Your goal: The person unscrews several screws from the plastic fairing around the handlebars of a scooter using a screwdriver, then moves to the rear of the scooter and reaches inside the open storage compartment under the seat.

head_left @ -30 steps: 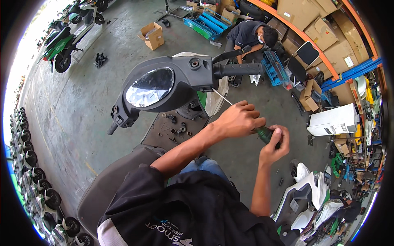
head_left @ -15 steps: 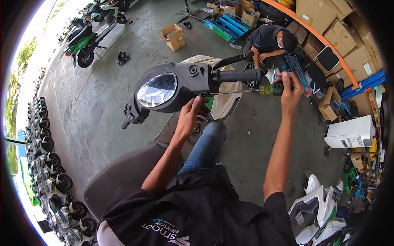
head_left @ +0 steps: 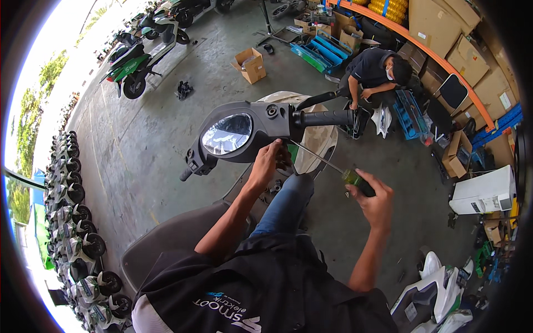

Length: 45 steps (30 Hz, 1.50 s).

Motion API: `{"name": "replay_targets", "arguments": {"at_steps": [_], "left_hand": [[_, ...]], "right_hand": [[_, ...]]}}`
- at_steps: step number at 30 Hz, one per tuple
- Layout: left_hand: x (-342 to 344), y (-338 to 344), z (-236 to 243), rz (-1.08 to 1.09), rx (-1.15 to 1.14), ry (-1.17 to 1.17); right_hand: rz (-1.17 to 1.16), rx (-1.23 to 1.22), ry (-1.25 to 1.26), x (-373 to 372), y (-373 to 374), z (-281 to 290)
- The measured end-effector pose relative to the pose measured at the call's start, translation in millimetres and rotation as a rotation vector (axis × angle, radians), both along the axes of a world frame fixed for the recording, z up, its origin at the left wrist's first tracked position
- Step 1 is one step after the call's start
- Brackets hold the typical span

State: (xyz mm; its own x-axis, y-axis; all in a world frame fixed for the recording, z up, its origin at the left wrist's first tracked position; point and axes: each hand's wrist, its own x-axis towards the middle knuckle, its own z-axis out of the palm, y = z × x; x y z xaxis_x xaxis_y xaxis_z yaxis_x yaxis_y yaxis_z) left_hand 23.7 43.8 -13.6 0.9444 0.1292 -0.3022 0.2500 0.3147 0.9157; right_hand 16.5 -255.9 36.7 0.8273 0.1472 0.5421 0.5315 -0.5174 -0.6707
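Observation:
In front of me is a scooter's dark grey handlebar cover (head_left: 244, 119), with a glossy oval display (head_left: 226, 134) and a rubber grip (head_left: 325, 118) on its right. My right hand (head_left: 376, 200) is closed round the green handle of a screwdriver (head_left: 322, 159). Its long metal shaft slants up and left to the cover's lower edge. Right by the shaft's tip, my left hand (head_left: 268, 164) has its fingers curled against the underside of the cover. Whatever lies between those fingers is hidden, and the exact spot the tip meets cannot be made out.
The scooter's seat (head_left: 172, 238) lies at my lower left. Ahead right, a co-worker (head_left: 375, 72) crouches beside a blue toolbox (head_left: 410, 114). A cardboard box (head_left: 251, 65) stands on the floor ahead. An orange-framed rack (head_left: 427, 47) runs along the right; parked scooters (head_left: 78, 216) line the left.
My right hand has moved down and slightly left, so the screwdriver now slopes where it was nearly level. My left hand stays at the cover's underside. The whole view has shifted a little.

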Motion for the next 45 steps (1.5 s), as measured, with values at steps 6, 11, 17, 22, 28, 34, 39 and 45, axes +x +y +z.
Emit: {"name": "replay_targets", "arguments": {"at_steps": [6, 11, 17, 22, 28, 34, 39, 45], "left_hand": [[8, -8, 2, 0.009, -0.015, -0.076], [4, -2, -3, -0.044, -0.016, -0.070], [2, -2, -5, 0.000, -0.022, -0.061], [1, 1, -2, -0.035, -0.050, -0.040], [0, 4, -8, -0.103, -0.014, -0.078], [11, -6, -17, -0.102, -0.054, -0.165], [0, 1, -22, -0.027, -0.017, -0.190], [4, -15, -23, 0.009, -0.075, -0.222]], "right_hand": [[0.227, -0.109, 0.338, 48, -6, 25], [0.206, -0.232, 0.125, 33, -5, 23], [0.286, -0.351, 0.216, 41, 8, 65], [0.326, -0.292, 0.282, 72, -4, 32], [0.300, -0.475, 0.279, 61, 5, 75], [0.437, -0.533, 0.293, 117, 16, 133], [0.430, -0.808, 0.080, 94, 63, 165], [0.330, -1.018, 0.097, 91, 62, 180]]}}
